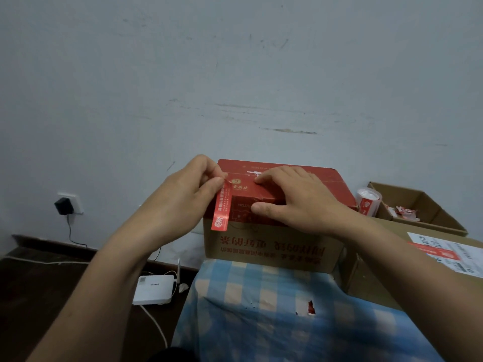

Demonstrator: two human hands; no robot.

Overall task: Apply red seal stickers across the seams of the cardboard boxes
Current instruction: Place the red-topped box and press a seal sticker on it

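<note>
A cardboard box (271, 246) with a red top and brown printed sides stands on a blue checked cloth (261, 309). My left hand (188, 192) pinches the upper end of a long red seal sticker (221, 209) at the box's top left edge; the strip hangs down over the box's front left corner. My right hand (295, 197) lies spread on the box's top front edge, thumb on the front face, fingers pressing the lid near the seam.
A roll of red and white stickers (368, 201) stands right of the box. An open carton (423, 207) with sticker scraps sits at the far right. A brown box with a paper label (444, 252) is near right. A white router (154, 288) and cables lie on the floor at left.
</note>
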